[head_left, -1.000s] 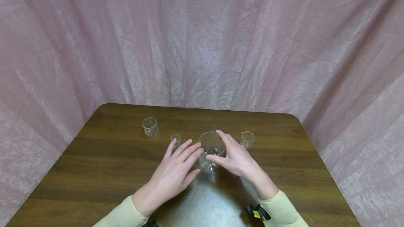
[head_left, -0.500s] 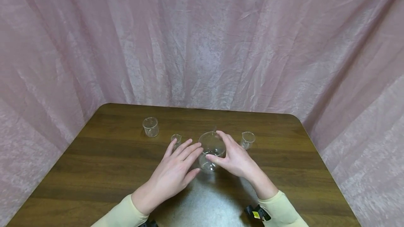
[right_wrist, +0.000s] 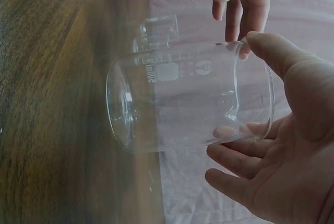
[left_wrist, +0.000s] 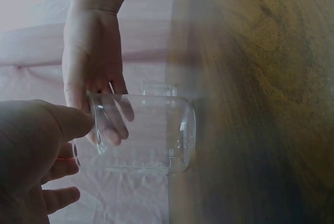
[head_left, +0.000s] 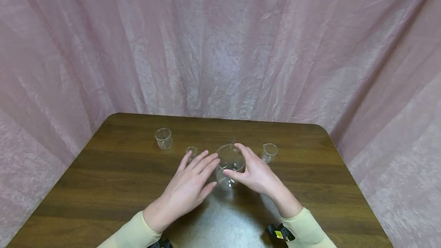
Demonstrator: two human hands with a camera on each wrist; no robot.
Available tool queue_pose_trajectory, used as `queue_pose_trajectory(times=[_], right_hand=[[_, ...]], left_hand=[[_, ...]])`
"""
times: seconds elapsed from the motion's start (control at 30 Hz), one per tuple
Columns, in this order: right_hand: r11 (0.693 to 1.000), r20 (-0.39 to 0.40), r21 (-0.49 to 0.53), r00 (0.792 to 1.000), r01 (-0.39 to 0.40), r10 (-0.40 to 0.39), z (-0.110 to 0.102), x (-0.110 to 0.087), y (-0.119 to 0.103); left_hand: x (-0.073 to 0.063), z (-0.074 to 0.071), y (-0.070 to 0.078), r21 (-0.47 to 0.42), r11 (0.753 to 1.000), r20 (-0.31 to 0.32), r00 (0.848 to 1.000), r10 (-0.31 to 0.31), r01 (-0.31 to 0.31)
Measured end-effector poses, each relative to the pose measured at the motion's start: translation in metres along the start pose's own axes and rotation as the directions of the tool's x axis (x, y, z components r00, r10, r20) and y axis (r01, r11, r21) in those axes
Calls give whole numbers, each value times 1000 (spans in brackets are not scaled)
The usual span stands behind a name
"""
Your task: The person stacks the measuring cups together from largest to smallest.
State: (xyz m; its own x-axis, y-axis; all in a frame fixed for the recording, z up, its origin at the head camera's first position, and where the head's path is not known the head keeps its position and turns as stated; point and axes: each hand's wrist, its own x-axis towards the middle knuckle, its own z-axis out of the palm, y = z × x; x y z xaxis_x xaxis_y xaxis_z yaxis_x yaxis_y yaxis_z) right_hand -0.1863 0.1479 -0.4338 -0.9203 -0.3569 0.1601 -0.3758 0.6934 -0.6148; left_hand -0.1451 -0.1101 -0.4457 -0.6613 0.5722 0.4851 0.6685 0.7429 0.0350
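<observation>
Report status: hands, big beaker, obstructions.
Right hand grips big beaker near rim. Left hand beside it, contact unclear. Big beaker upright, looks empty. Small beaker just beyond left hand, possible snag.

Smooth, clear glass large beaker [head_left: 227, 163] between left hand [head_left: 187, 190] and right hand [head_left: 256, 173], shiny smaller glass beakers [head_left: 164, 141] beyond them, wood-grain tabletop [head_left: 103, 186] glossy beneath, velvety, sheeny cloth curtain [head_left: 220, 49] behind, matt fabric sleeves [head_left: 132, 232] at both wrists.
</observation>
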Motion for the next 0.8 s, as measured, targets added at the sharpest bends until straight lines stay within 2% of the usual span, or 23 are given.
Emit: queue_pose_trajectory(times=[0.43, 0.8], right_hand=[[999, 33, 29, 999, -14, 13, -2, -3, 0], [1000, 31, 30, 1000, -2, 1, -2, -3, 0]], left_hand=[[0, -2, 1, -17, 1000, 5, 1000, -1, 1], [-2, -1, -1, -15, 1000, 4, 1000, -13, 13]])
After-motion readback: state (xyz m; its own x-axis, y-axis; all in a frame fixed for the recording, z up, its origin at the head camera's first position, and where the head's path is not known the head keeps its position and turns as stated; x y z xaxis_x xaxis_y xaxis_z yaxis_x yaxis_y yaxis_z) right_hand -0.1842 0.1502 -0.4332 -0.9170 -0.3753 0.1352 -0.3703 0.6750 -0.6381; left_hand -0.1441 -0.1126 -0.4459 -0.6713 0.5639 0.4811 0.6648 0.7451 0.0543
